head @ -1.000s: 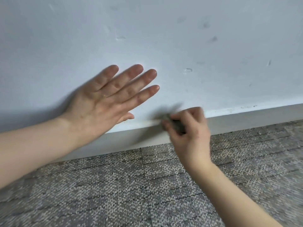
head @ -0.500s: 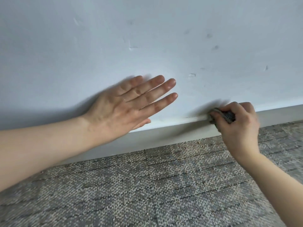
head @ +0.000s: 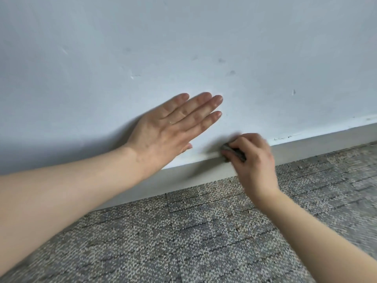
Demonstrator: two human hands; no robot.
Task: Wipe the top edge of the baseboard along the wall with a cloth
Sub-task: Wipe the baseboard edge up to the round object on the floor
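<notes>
A pale grey baseboard (head: pixel 189 176) runs along the foot of the white wall (head: pixel 183 48), rising toward the right. My right hand (head: pixel 253 160) grips a small dark grey cloth (head: pixel 230 149) and holds it against the baseboard's top edge, where it meets the wall. Most of the cloth is hidden under my curled fingers. My left hand (head: pixel 171 129) lies flat on the wall just left of the cloth, fingers straight and pointing up to the right.
Grey patterned carpet (head: pixel 183 242) covers the floor in front of the baseboard. The wall carries small scuffs and chips. Dark specks sit on the baseboard's top edge (head: pixel 283 138) to the right of my right hand.
My right hand slid the cloth rightward along the top edge, then came back leftward toward my left hand. My left hand shifted right along the wall and stays flat.
</notes>
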